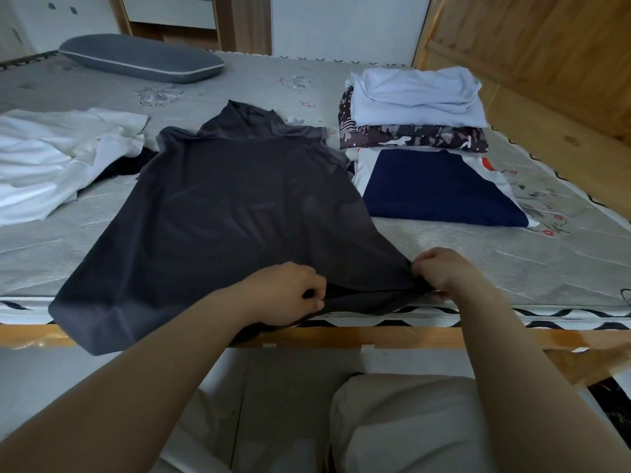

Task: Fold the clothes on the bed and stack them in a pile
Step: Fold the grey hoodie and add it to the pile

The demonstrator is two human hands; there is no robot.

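Mattress (444, 240) script illegible; both hands (290, 288) pinch grey shirt (232, 199) hem.

White garment (51, 158) cut by left edge — dark cloth beneath.

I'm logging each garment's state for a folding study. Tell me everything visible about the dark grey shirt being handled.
The dark grey shirt looks thin, smooth and slightly shiny. It lies spread flat on the mattress, collar end away from the person, one lower corner hanging over the bed's near edge. The left hand and right hand pinch its near hem. Its far left side overlaps the white garment.
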